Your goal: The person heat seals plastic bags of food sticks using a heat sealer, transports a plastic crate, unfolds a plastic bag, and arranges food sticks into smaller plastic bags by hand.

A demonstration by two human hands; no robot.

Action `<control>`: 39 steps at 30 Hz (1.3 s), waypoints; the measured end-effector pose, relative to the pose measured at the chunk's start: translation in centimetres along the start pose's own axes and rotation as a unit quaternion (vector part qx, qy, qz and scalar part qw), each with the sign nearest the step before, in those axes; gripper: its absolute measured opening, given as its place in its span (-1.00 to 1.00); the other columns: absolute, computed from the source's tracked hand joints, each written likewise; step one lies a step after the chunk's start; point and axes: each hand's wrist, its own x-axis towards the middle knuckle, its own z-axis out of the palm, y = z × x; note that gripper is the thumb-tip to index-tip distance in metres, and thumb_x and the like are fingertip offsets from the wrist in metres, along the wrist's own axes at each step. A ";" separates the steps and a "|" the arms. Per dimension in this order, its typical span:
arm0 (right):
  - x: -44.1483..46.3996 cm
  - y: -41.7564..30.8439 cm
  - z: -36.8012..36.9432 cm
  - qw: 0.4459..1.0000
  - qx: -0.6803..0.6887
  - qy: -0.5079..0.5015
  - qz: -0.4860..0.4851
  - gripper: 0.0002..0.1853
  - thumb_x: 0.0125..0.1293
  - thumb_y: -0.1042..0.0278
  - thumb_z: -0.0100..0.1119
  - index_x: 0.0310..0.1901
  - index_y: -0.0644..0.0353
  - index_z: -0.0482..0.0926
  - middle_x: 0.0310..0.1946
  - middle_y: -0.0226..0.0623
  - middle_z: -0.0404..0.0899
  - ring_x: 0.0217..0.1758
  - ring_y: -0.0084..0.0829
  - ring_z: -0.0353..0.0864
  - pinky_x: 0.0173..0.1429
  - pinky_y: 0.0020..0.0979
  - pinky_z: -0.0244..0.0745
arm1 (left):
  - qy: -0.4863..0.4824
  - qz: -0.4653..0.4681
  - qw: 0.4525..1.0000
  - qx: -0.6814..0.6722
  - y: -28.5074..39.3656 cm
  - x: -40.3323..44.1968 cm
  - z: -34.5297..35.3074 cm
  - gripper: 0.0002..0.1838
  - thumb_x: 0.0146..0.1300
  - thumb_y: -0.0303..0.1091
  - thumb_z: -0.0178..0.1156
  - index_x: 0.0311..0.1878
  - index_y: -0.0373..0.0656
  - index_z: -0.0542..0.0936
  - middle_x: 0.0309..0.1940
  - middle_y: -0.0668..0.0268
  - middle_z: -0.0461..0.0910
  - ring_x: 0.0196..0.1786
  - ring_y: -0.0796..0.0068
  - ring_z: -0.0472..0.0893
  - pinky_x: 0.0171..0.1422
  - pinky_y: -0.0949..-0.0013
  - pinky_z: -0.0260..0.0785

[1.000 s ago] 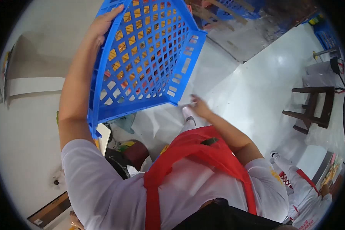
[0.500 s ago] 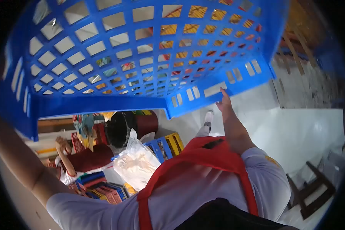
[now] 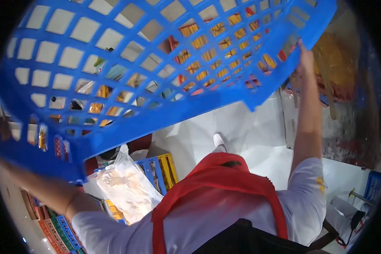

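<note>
A large blue plastic crate (image 3: 165, 124) with a lattice base is held up in front of me, tilted, filling the upper part of the head view. My right hand (image 3: 305, 61) grips its right side wall. At the far left my left hand (image 3: 2, 126) holds the opposite wall; it is dim and partly hidden behind the slotted plastic. Through the lattice show yellow and red items lying beyond the crate.
A white plastic bag (image 3: 125, 184) with pale contents sits below the crate, beside a blue and yellow crate (image 3: 168, 170). Stacked colored crates (image 3: 57, 233) stand at lower left. White floor (image 3: 190, 131) lies ahead. A worn surface (image 3: 343, 135) is on the right.
The crate has swung and tilted, its right end rising and its left end dropping. My right hand has moved up and right with it, and my left hand has come into view.
</note>
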 end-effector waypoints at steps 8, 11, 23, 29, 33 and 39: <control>12.1 -8.9 -3.2 0.969 -0.215 0.043 -0.111 -0.73 0.18 0.14 0.05 -0.27 0.18 0.45 -0.48 -0.43 0.43 -0.43 -0.59 0.40 -0.34 -0.56 0.28 | -0.044 -0.153 0.981 -0.108 -17.4 8.4 12.2 -0.46 0.09 0.25 -0.09 -0.36 -0.12 0.41 -0.69 0.51 0.26 -0.71 0.71 0.20 -0.66 0.62 0.04; 17.9 -7.1 -4.6 0.951 -0.296 0.039 -0.074 -0.62 0.19 0.01 -0.02 -0.21 0.20 0.46 -0.44 -0.40 0.42 -0.36 -0.58 0.39 -0.27 -0.57 0.26 | -0.073 -0.265 0.952 -0.137 -25.3 11.2 16.2 -0.46 0.07 0.28 -0.09 -0.42 -0.10 0.38 -0.73 0.50 0.24 -0.74 0.68 0.20 -0.68 0.61 0.03; 32.1 8.5 -1.4 0.930 -0.345 -0.015 0.122 -0.53 0.24 -0.05 -0.19 -0.12 0.22 0.44 -0.37 -0.37 0.46 -0.41 -0.52 0.41 -0.36 -0.46 0.32 | -0.076 -0.501 0.862 -0.010 -48.8 13.7 24.0 -0.31 -0.01 0.40 -0.13 -0.31 -0.15 0.43 -0.60 0.39 0.36 -0.60 0.58 0.35 -0.55 0.51 0.23; 36.5 11.9 -0.6 0.924 -0.353 -0.090 0.117 -0.58 0.22 -0.10 -0.18 -0.23 0.10 0.45 -0.68 -0.45 0.32 -0.67 -0.61 0.30 -0.60 -0.56 0.23 | -0.051 -0.524 0.848 0.063 -53.5 14.2 24.0 -0.32 0.00 0.36 -0.10 -0.25 -0.15 0.47 -0.52 0.34 0.41 -0.52 0.52 0.37 -0.42 0.40 0.25; 44.8 18.2 -0.9 0.813 -0.555 -0.137 0.110 -0.46 0.25 -0.07 -0.24 0.02 0.24 0.37 -0.11 -0.21 0.43 -0.11 -0.41 0.41 -0.02 -0.39 0.30 | -0.066 -0.444 0.874 0.185 -57.2 15.0 25.3 -0.37 0.03 0.21 0.01 -0.13 -0.25 0.46 -0.32 0.20 0.51 -0.33 0.35 0.49 -0.20 0.31 0.31; 43.2 19.3 1.6 0.865 -0.486 -0.116 0.040 -0.51 0.23 -0.12 -0.21 -0.19 0.19 0.44 -0.60 -0.37 0.36 -0.58 -0.54 0.35 -0.52 -0.48 0.30 | -0.142 -0.390 0.821 0.392 -53.5 6.9 21.2 -0.43 0.02 -0.01 0.14 -0.05 -0.32 0.43 -0.21 0.05 0.53 -0.08 0.30 0.50 -0.04 0.29 0.30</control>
